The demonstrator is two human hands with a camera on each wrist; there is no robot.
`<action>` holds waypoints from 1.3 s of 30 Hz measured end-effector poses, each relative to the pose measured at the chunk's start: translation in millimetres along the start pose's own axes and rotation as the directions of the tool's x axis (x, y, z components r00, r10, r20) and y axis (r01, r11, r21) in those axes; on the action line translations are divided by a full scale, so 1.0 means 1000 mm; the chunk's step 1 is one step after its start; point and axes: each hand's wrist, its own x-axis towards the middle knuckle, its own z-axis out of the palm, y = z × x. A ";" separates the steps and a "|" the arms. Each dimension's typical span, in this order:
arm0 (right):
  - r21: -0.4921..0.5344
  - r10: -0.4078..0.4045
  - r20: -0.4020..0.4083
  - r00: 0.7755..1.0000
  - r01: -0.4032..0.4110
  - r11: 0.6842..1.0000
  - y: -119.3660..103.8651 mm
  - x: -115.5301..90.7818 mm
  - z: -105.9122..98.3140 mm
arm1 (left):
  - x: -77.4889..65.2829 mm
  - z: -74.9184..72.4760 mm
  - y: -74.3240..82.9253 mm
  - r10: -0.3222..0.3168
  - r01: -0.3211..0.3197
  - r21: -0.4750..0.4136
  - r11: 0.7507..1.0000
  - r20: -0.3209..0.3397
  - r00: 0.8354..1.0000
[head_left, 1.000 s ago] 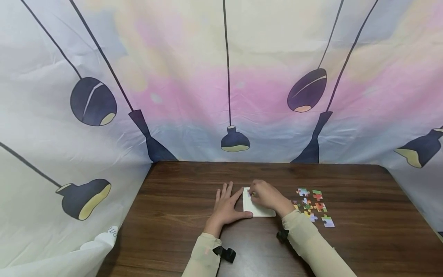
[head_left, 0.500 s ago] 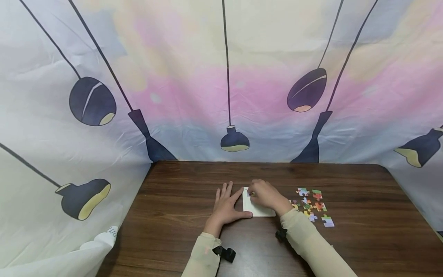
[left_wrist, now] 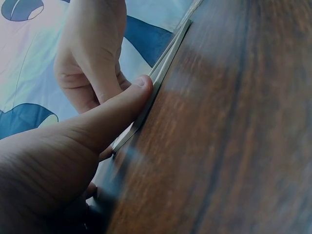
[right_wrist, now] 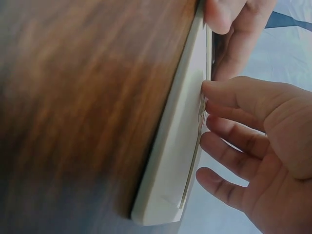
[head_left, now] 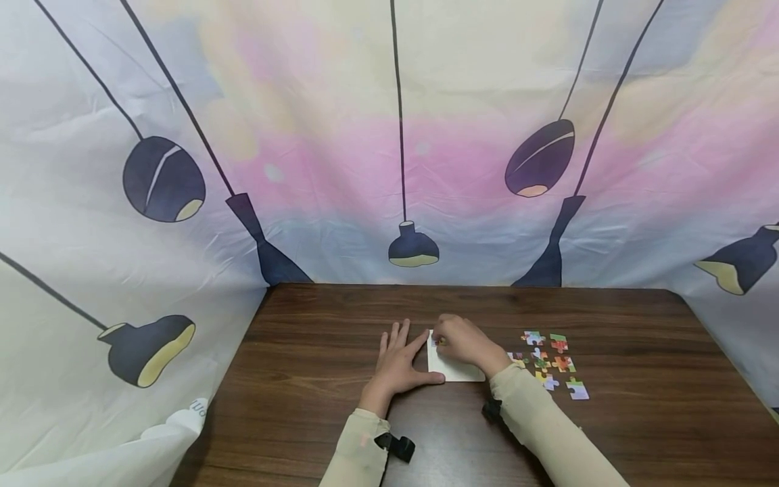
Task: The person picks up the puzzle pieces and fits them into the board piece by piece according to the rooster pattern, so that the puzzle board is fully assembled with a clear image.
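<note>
A small white puzzle tray (head_left: 453, 371) lies flat on the table between my two hands. My left hand (head_left: 394, 367) is spread along its left side, fingers straight; in the left wrist view the thumb (left_wrist: 140, 83) presses against the tray's rim. Over the tray's upper left part, my right hand (head_left: 467, 343) bends down with curled fingers, pinching a small colourful puzzle piece (head_left: 442, 341) against the tray. The right wrist view shows the right thumb and fingertips at the tray surface (right_wrist: 178, 146), hiding most of the piece. Another bit of coloured puzzle shows at the tray's corner.
Several loose puzzle pieces (head_left: 562, 364) lie on the dark wooden table (head_left: 304, 379), right of the tray and partly beside the right wrist. A cloth backdrop (head_left: 341, 169) printed with lamps hangs behind the table and along its sides.
My right hand shifts very slightly left and away over the tray, fingers still on the piece. The left hand and the tray stay where they were.
</note>
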 end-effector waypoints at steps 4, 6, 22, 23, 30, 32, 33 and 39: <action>0.011 0.012 0.008 1.000 -0.012 1.000 -0.001 0.001 0.000 | 0.000 -0.001 0.001 -0.004 0.004 -0.007 1.000 0.006 1.000; 0.007 0.012 0.004 1.000 -0.012 1.000 -0.001 0.001 0.000 | 0.000 -0.002 0.001 -0.006 0.007 -0.005 1.000 0.010 1.000; 0.090 0.024 -0.013 1.000 -0.023 0.996 0.016 -0.020 -0.026 | 0.001 -0.002 0.004 -0.041 0.040 0.017 0.999 0.045 0.998; 0.090 0.032 -0.014 0.999 -0.031 0.995 0.018 -0.023 -0.029 | 0.001 -0.002 0.004 -0.043 0.042 0.014 0.999 0.044 0.998; 0.103 0.055 -0.028 0.998 -0.052 0.993 0.034 -0.046 -0.045 | 0.001 -0.002 0.004 -0.048 0.048 0.004 0.999 0.041 0.998; 0.127 0.067 -0.031 0.997 -0.062 0.990 0.039 -0.053 -0.049 | 0.001 -0.002 0.005 -0.047 0.046 0.005 0.999 0.039 0.998; 0.136 0.073 -0.033 0.997 -0.068 0.988 0.042 -0.056 -0.051 | 0.001 -0.002 0.005 -0.046 0.045 0.004 0.999 0.037 0.998; 0.146 0.124 -0.043 0.991 -0.117 0.982 0.058 -0.076 -0.060 | 0.001 -0.002 0.005 -0.041 0.041 0.004 0.999 0.027 0.999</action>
